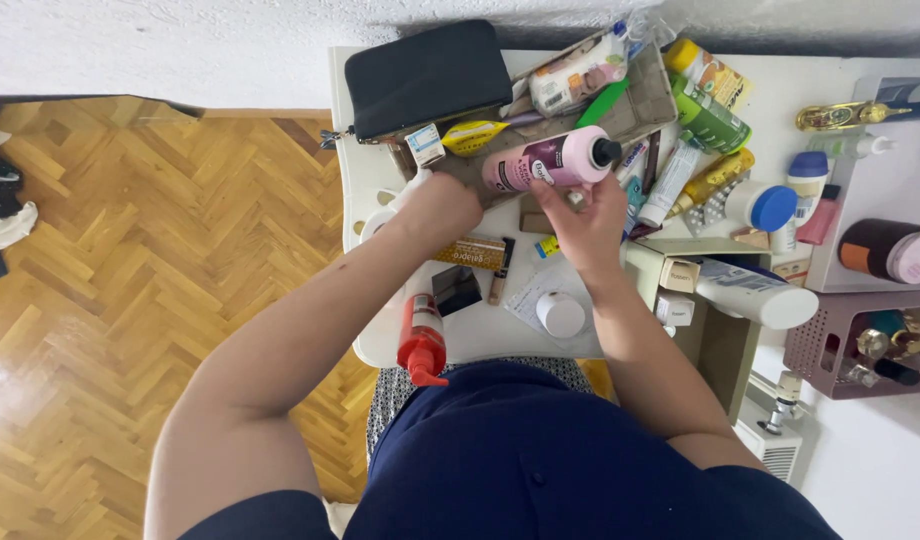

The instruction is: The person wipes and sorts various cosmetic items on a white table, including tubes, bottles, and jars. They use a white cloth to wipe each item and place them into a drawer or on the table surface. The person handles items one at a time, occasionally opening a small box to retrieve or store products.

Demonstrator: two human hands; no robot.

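My left hand (442, 203) and my right hand (587, 222) both reach to a beige cardboard tray (652, 104) on a white table (480, 335). A pink bottle with a black cap (552, 160) lies on its side at the tray's front, between and just above both hands. My right hand's fingers touch the bottle's underside near the cap. My left hand is curled at the tray's front edge beside the bottle's base; what it grips is hidden.
A black pouch (426, 73) lies at the back left. A red-capped spray bottle (422, 340), a white round jar (561, 313) and a gold tube (472, 252) lie near me. Tubes and bottles crowd the right (760, 206). A pink crate (860, 345) stands far right. Wooden floor (130, 280) is on the left.
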